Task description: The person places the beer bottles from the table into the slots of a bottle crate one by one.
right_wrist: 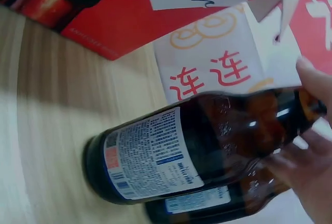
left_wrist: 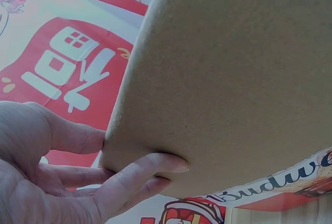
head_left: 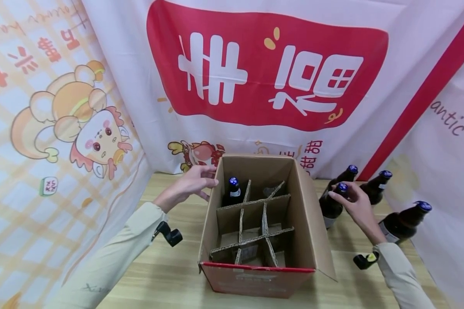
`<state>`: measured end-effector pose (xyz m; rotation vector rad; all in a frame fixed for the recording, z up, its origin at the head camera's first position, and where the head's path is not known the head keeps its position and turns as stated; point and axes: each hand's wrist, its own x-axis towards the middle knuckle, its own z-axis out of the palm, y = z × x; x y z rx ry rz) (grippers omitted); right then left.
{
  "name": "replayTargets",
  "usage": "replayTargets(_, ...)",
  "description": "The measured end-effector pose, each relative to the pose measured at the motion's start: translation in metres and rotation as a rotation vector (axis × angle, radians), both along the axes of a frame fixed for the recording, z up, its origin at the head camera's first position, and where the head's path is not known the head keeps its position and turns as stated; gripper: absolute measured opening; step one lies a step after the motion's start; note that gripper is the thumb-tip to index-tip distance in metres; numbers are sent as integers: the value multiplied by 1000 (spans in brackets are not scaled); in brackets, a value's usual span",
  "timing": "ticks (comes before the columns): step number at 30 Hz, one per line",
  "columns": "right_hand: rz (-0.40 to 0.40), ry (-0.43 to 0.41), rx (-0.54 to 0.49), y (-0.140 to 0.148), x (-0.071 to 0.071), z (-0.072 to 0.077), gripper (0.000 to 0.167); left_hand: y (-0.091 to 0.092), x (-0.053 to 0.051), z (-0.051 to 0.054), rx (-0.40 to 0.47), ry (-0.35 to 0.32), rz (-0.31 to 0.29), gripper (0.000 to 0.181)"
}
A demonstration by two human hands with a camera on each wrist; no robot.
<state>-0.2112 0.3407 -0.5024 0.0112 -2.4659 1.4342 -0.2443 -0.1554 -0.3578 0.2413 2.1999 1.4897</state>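
A cardboard box point(head_left: 255, 281) stands upright on the table, its top open and cardboard dividers point(head_left: 251, 204) making compartments inside. One brown beer bottle with a blue cap point(head_left: 233, 193) stands in the far left compartment. My left hand point(head_left: 189, 184) holds the box's far left edge; in the left wrist view its fingers point(left_wrist: 155, 164) lie against the brown flap point(left_wrist: 223, 89). To the right of the box, my right hand point(head_left: 357, 206) grips another beer bottle point(right_wrist: 155, 151) by its neck, thumb and fingers around it. That bottle leans slightly, and its base is near the tabletop.
More capped bottles stand right of the box: one behind the held bottle point(head_left: 348, 174), one farther right point(head_left: 377, 186), and one beside my right wrist point(head_left: 404, 221). The box's right flap point(head_left: 317, 214) folds outward. Printed cloth point(head_left: 267, 141) hangs behind the wooden table point(head_left: 166, 274).
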Motion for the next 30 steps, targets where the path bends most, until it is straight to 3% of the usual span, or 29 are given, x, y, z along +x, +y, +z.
replayTargets(4, 150, 7, -76, 11, -1, -4, 42, 1, 0, 1, -5, -2, -1, 65)
replayTargets(10, 202, 19, -102, 19, -2, -5, 44, 1, 1, 1, -20, 5, 2, 64)
replayTargets(21, 119, -2, -42, 17, -3, -14, 49, 1, 1, 0, -22, 1, 2, 64)
replayTargets(23, 79, -17, -49, 14, -2, -14, 51, 0, 2, 1, -23, 2, 3, 64)
replayTargets(25, 44, -5, -65, 4, 2, -5, 51, 0, 2, 2, -24, 6, 3, 64)
replayTargets(30, -99, 55, -99, -9, -2, 1, 47, 0, 0, 2, -14, -1, 2, 62)
